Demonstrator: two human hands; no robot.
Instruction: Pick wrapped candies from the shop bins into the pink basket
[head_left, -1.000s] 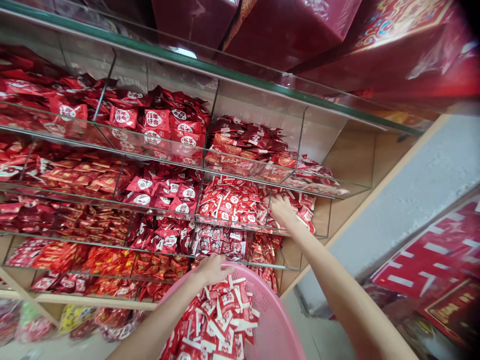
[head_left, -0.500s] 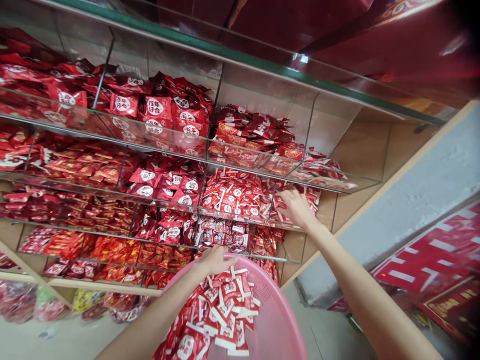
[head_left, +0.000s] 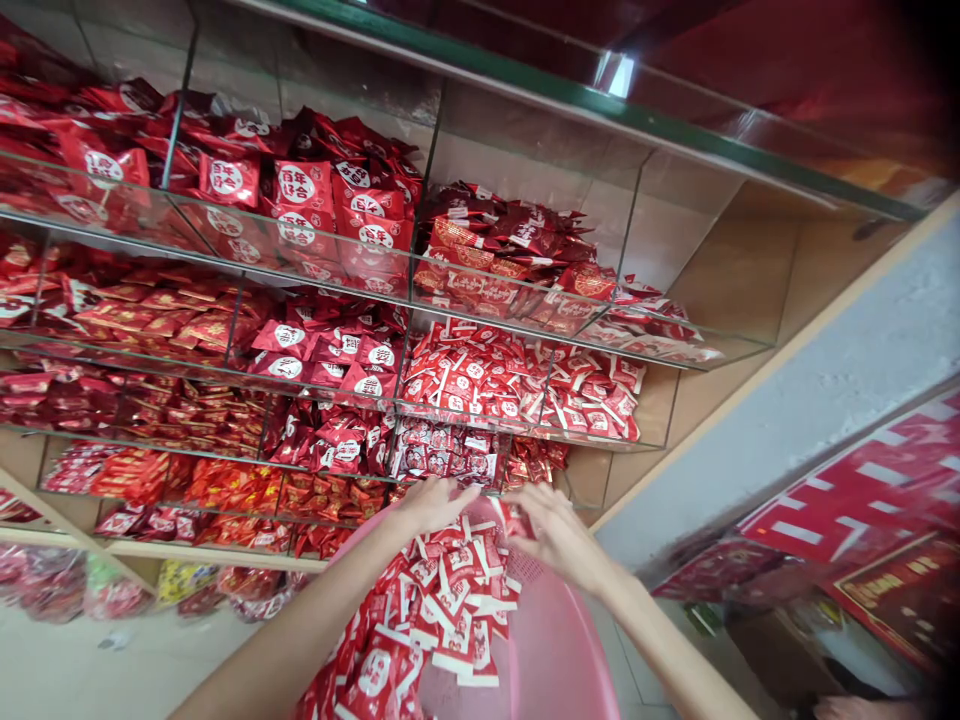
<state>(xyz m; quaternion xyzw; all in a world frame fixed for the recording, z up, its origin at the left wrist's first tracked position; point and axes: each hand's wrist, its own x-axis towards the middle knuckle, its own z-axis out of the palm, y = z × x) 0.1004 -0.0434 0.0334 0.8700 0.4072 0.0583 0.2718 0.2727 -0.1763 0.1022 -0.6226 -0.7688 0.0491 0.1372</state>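
A pink plastic basket holds many small red-and-white candy packets, with larger red packets towards its near left. My left hand grips the basket's far rim, its thumb pointing right; the fingertips are partly hidden. Over the far right part of the basket, my right hand is closed round a red candy packet. Whether more packets are in that hand I cannot tell. Behind it, a glass compartment holds similar red-and-white packets.
Glass-fronted shelves with dividers hold several kinds of red packets. A thick glass shelf edge crosses overhead. Bagged goods lie under the unit at left. At right are a grey wall and a red-and-white patterned package.
My right hand has come from the right-hand shelf compartment down and left to the basket, now with a red candy packet. My left hand stays at the rim. The view has shifted slightly.
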